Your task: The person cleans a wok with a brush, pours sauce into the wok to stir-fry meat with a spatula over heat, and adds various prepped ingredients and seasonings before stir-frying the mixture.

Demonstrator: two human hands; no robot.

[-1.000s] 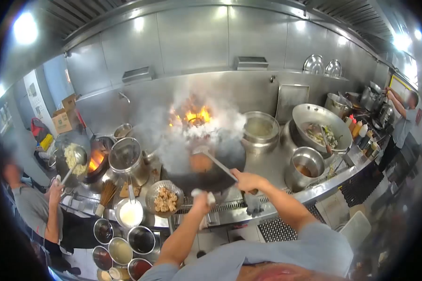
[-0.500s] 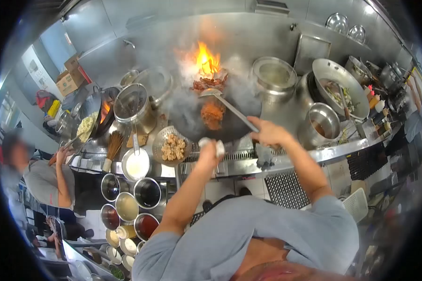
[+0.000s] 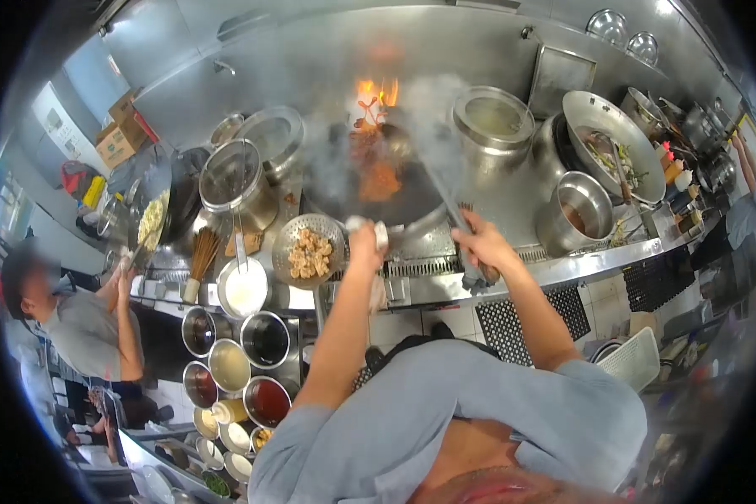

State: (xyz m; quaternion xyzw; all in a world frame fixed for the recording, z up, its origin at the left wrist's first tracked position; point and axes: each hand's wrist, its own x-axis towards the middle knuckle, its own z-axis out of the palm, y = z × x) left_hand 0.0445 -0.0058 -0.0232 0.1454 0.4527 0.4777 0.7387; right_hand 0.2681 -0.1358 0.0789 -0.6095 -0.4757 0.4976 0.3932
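A dark wok (image 3: 420, 197) sits on the burner before me, smoke around it. Reddish-orange food (image 3: 380, 181) lies in its middle, with darker pieces toward its far side. My left hand (image 3: 364, 252) is closed on a white cloth (image 3: 370, 225) at the near rim; the wok's edge under the cloth is hidden. My right hand (image 3: 485, 248) grips the end of a long-handled metal ladle (image 3: 445, 189), which slants over the wok. Smoke blurs the ladle's head at the far side. Small flames (image 3: 378, 92) rise behind, some food pieces in front of them.
A strainer of browned chunks (image 3: 311, 252) lies left of the wok, beside a pan of white liquid (image 3: 242, 287). Several sauce pots (image 3: 229, 366) stand lower left. Rightward are a lidded pot (image 3: 494, 126), a steel pot (image 3: 574, 210) and a large wok (image 3: 575, 113). A co-worker (image 3: 84, 328) stands left.
The ladle's head has moved to the wok's far side, and my right hand has shifted slightly right. The wok now sits lower on its burner. Flames have shrunk; food pieces show in the air.
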